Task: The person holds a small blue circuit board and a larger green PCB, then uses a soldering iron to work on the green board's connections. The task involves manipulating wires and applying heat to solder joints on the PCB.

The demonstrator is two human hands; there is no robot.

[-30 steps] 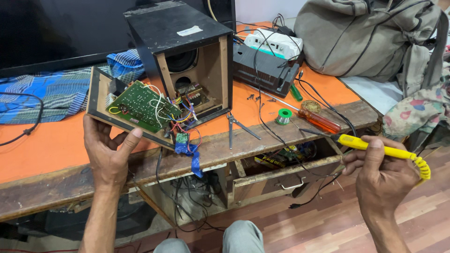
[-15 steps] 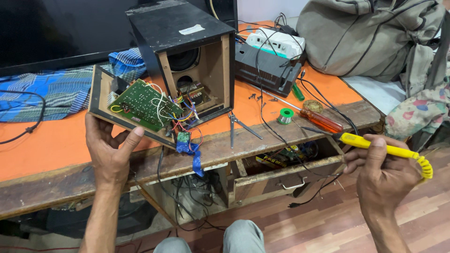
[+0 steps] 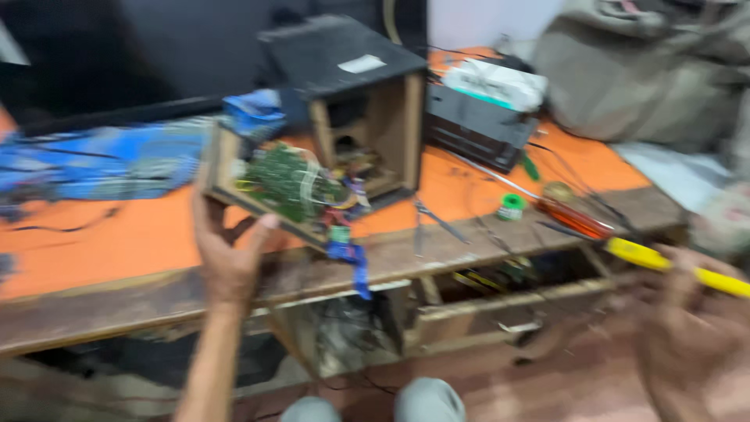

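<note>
The view is blurred by motion. My left hand (image 3: pixel 226 254) grips a wooden panel (image 3: pixel 223 168) that carries a green circuit board (image 3: pixel 293 184), held tilted above the table edge. Coloured wires run from the board into an open black wooden speaker box (image 3: pixel 351 94) standing on the orange table (image 3: pixel 117 234). My right hand (image 3: pixel 695 336), low at the right, is closed around a yellow-handled tool (image 3: pixel 676 270) that points left toward the table edge.
A red-handled screwdriver (image 3: pixel 570 219), a green solder spool (image 3: pixel 512 207) and tweezers (image 3: pixel 430 223) lie on the table's right part. A black device (image 3: pixel 476 129), a grey bag (image 3: pixel 641 86) and blue cloth (image 3: pixel 101 160) sit behind. An open drawer (image 3: pixel 500 309) hangs below.
The camera has swung, so the whole scene shifted right and blurred. Both hands keep their hold; the panel and the yellow tool stay in about the same place relative to the table.
</note>
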